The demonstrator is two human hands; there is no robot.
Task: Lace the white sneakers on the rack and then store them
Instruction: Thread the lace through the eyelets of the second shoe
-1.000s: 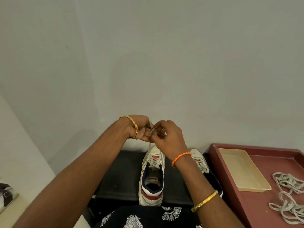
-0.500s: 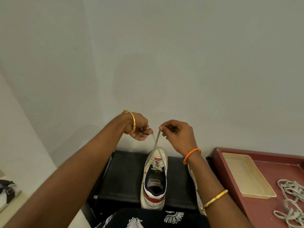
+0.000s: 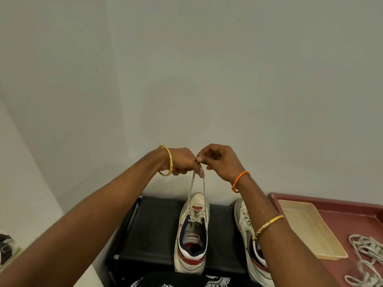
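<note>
Black rack (image 3: 153, 228), beige tray (image 3: 306, 228) alongside

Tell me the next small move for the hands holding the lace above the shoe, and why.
Probably cross the two ends and start the knot. Both hands, left hand and right hand, pinch the lace ends, pulled up taut from the top eyelets of the shoe, which looks laced through.

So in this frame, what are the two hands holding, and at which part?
Both the left hand and right hand pinch the flat white shoelace near its free ends, pulled up taut above the white, navy and red sneaker.
</note>
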